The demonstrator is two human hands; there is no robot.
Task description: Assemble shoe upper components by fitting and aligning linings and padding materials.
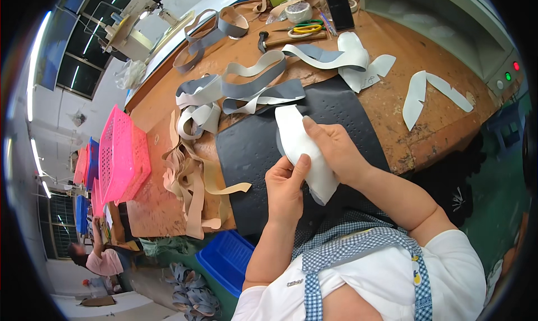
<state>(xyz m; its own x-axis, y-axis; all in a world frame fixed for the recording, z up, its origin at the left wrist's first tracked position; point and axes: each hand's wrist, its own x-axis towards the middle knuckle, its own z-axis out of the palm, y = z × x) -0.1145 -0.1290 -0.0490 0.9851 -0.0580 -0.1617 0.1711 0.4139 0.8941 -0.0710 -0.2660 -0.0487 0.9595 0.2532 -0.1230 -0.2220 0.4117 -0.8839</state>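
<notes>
Both hands grip a white curved piece of sheet material (296, 131) with a grey underside, held over a black perforated mat (347, 111). My left hand (284, 189) pinches its left edge, thumb on top and fingers curled beneath. On the other edge, my right hand (335, 152) is closed with its thumb lying along the white face. Past the mat, long white-and-grey strips (252, 77) lie in loose loops. A bundle of beige strips (188, 181) spreads left of the mat. White cut pieces (372, 71) rest beyond my right hand.
A hammer (291, 39), yellow-handled scissors (307, 29), a tape roll (298, 12) and a phone (338, 8) lie toward the back. Pink baskets (120, 153) stand left; a blue basket (227, 259) sits below the table edge. A grey machine (448, 18) borders the right. Another person (103, 262) is far left.
</notes>
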